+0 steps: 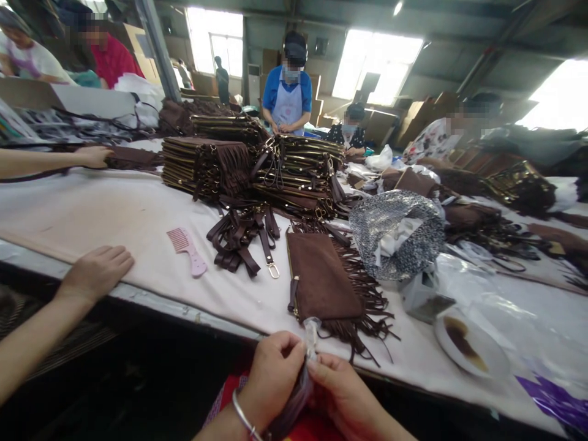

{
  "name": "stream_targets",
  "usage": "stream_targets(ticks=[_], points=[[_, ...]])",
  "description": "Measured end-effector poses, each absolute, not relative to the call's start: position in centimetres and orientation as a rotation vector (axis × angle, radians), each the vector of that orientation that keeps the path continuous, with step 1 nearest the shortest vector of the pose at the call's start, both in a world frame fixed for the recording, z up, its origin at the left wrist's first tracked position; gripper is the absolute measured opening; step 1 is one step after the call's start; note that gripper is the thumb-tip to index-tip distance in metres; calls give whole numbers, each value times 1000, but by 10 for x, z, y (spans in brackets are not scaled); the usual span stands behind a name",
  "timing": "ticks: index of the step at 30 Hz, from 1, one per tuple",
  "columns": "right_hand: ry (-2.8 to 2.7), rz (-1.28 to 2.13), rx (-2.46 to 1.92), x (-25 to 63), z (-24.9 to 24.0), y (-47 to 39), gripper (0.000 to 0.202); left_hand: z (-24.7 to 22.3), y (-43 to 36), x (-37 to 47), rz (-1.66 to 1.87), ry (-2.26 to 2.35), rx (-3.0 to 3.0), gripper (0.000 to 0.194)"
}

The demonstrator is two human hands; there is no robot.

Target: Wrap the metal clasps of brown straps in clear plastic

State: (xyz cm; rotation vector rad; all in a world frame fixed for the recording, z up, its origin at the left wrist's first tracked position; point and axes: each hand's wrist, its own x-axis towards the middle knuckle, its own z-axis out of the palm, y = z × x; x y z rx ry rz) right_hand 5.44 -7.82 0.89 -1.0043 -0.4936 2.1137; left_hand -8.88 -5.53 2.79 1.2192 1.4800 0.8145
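Note:
At the table's front edge my left hand (pixel 275 364), with a silver bangle on the wrist, is closed with its thumb and fingers pinched together. My right hand (pixel 337 383) meets it from the right, also pinching. Between them is a crumpled clear plastic wrapping (pixel 311 335) whose upper end stands up past my fingers. Its lower part looks greyish brown, and I cannot make out what is inside. Just beyond lies a flat brown suede pouch (pixel 324 275) with long fringe (pixel 372 294) along its right and front sides and a zip at the left.
A pink comb (pixel 187 251) and a heap of brown wrist straps (pixel 239 239) lie left of the pouch. Behind are stacked pouches (pixel 206 165). A patterned cap (pixel 397 233) and stained dish (pixel 468 343) are rightward. Co-workers' hands (pixel 98 272) rest at left; others stand behind.

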Motion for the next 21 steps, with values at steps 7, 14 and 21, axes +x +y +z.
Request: stream_targets(ticks=[7, 14, 21], points=[[-791, 1879, -1392, 50, 16, -75, 41, 31, -54, -97, 756, 1454, 1799, 25], [-974, 1774, -1559, 45, 33, -70, 37, 26, -60, -101, 802, 1470, 1760, 26], [-1184, 1695, -1578, 41, 25, -64, 29, 23, -57, -95, 791, 1451, 2042, 26]])
